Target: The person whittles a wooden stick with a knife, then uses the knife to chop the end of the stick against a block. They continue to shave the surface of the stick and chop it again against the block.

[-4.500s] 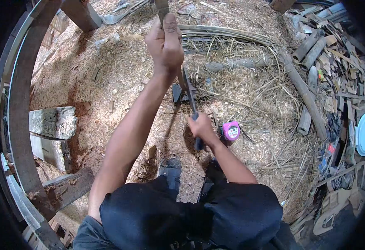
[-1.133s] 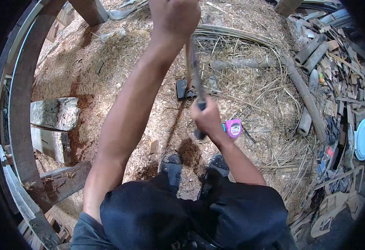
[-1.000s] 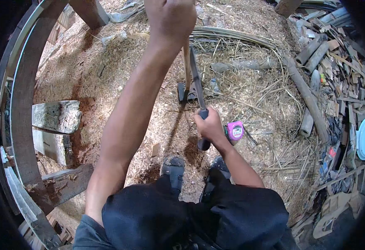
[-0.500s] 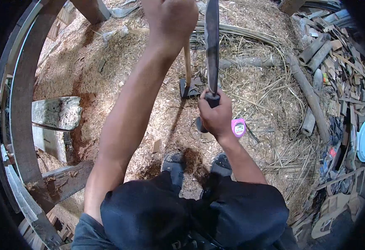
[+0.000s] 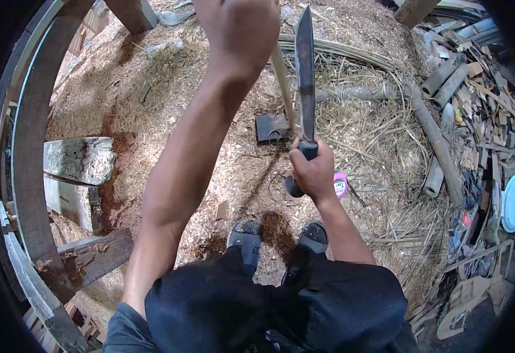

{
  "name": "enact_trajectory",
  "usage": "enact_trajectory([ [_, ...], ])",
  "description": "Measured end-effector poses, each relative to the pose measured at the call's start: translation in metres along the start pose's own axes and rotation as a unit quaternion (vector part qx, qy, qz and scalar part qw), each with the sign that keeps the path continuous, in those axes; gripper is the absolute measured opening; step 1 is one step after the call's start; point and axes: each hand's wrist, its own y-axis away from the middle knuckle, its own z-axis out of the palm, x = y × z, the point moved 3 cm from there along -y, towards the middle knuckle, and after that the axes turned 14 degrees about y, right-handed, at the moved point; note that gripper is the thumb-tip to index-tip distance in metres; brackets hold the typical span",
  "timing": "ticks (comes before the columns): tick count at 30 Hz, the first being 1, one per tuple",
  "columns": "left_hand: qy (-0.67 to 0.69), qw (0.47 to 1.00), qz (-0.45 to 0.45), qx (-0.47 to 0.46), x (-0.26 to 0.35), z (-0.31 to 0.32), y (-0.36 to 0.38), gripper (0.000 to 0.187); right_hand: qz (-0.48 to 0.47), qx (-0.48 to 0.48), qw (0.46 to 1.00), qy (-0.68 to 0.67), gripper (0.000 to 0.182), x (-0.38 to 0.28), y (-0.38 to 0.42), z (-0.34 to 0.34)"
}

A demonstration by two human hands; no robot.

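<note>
My left hand [image 5: 240, 29], a closed fist at the top of the view, grips the upper part of a thin wooden stick [image 5: 283, 88]; its fingers are partly cut off by the frame edge. The stick slants down toward my right hand [image 5: 316, 170], which is wrapped round the dark handle of a machete [image 5: 306, 76]. The blade points up and away, close beside the stick. On the ground, left of the stick's lower end, lies a dark, flat block [image 5: 271, 128]. A pink tape measure [image 5: 340, 185] shows partly behind my right hand.
Wood shavings cover the ground. Weathered timber blocks [image 5: 80, 160] and a wooden frame [image 5: 40, 129] stand at left. A long pole [image 5: 437, 138] lies at right, before a heap of wood offcuts [image 5: 487, 106] and a light blue round object [image 5: 512, 203].
My right hand has moved slightly down and right, bringing the machete's tip into view. The stick's lower end has swung right, off the dark block. My left fist has barely shifted.
</note>
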Motion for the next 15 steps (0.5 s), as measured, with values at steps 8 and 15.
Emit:
enact_trajectory([
  [8,-0.007,1.000,-0.010,0.027,-0.016,-0.010,-0.002,0.054,0.050,0.009,0.999,0.010,0.008,0.033,0.001,-0.008],
  [15,-0.008,1.000,-0.005,0.006,-0.025,-0.006,-0.005,0.053,0.039,-0.019,0.997,0.069,0.010,0.026,-0.002,-0.004],
])
